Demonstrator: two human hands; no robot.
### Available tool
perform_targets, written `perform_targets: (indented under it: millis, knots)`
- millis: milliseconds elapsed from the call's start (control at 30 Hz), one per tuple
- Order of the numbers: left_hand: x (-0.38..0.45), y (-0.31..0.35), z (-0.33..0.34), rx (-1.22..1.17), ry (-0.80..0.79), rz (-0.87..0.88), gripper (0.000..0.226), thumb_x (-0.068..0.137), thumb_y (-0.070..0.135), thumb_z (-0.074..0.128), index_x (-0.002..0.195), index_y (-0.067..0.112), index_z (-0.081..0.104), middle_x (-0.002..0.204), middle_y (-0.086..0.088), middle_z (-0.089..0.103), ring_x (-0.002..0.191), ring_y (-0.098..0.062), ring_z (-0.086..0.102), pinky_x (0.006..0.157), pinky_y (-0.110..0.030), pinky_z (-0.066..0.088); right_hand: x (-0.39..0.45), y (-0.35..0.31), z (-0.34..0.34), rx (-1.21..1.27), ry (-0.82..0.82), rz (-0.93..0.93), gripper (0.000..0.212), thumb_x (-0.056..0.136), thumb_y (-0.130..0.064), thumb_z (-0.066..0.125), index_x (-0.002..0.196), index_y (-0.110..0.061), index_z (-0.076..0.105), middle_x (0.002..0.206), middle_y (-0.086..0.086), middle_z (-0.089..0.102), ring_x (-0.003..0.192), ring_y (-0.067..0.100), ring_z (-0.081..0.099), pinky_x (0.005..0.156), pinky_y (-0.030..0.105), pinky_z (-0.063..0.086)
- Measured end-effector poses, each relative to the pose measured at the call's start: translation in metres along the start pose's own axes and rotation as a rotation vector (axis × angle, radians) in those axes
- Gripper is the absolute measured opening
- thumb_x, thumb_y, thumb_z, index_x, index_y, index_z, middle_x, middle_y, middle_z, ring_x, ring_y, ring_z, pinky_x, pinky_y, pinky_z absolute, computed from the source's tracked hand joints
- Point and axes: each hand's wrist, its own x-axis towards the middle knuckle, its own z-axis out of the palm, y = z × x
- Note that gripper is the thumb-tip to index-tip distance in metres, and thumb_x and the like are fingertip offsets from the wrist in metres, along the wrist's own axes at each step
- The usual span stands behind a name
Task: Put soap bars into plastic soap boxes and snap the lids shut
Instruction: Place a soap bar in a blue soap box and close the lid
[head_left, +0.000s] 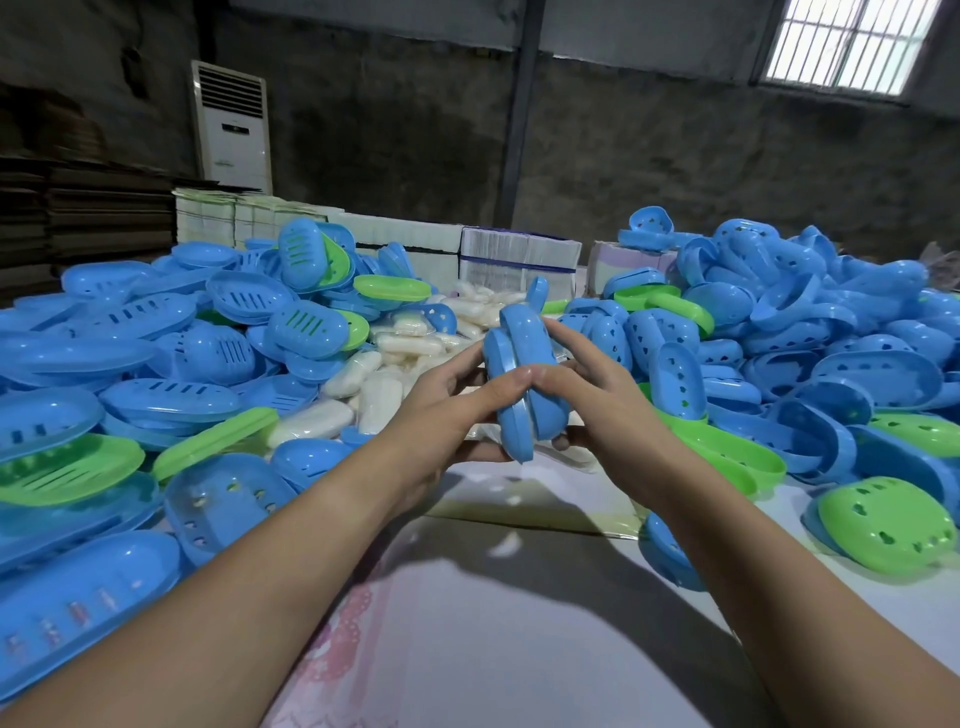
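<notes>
Head view: both forearms reach forward above the table (519, 649). The left hand (447, 410) and right hand (597, 395) curl their fingers round a blue soap box (524, 384), thumbs meeting on its near edge. The box stands on edge, long axis near upright, between heaps of blue and green boxes (156, 364).

Blue soap box (524, 384), green lids (727, 457)

Two bare forearms reach in from the lower edge, no sleeves showing. The left hand (441, 410) and right hand (597, 395) wear no gloves, rings or watch.
</notes>
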Motion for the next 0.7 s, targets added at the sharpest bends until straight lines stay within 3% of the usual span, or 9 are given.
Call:
perform_targets:
  millis: [67,233,567,700]
  knots:
    - [-0.0007,0.0012,-0.001,-0.02,-0.001,0.004,0.048,0.084,0.041,0.078,0.13,0.029,0.066,0.126,-0.005,0.071,0.106,-0.024,0.074,0.07,-0.036,0.061,0.0001,0.001,-0.0007,-0.002,-0.015,0.003,0.047,0.065,-0.056,0.072,0.108,-0.067,0.058,0.088,-0.006,0.061,0.076,0.007,0.066,0.057,0.027,0.049]
    - [-0.0005,0.0021,-0.0015,-0.028,-0.002,0.002,0.047,0.087,0.042,0.075,0.131,0.029,0.065,0.125,-0.004,0.072,0.107,-0.025,0.074,0.071,-0.037,0.061,-0.0003,0.0015,-0.0007,0.002,-0.03,0.004,0.05,0.065,-0.055,0.073,0.112,-0.065,0.059,0.088,-0.007,0.059,0.076,0.009,0.066,0.06,0.03,0.05]
    - [0.0003,0.0008,-0.0022,-0.037,0.035,0.009,0.041,0.086,0.042,0.073,0.125,0.031,0.068,0.121,-0.005,0.074,0.104,-0.025,0.075,0.07,-0.037,0.062,-0.0026,-0.0013,0.003,0.012,-0.041,-0.003,0.047,0.067,-0.049,0.075,0.109,-0.064,0.06,0.093,0.002,0.059,0.077,0.013,0.067,0.059,0.033,0.049]
    - [0.0003,0.0004,-0.0025,-0.047,0.04,0.01,0.036,0.09,0.039,0.073,0.124,0.032,0.069,0.12,-0.004,0.074,0.103,-0.023,0.075,0.069,-0.036,0.061,-0.0021,0.0016,0.0039,0.01,-0.043,-0.019,0.05,0.062,-0.053,0.075,0.107,-0.066,0.059,0.081,-0.009,0.06,0.075,0.009,0.067,0.059,0.03,0.05]
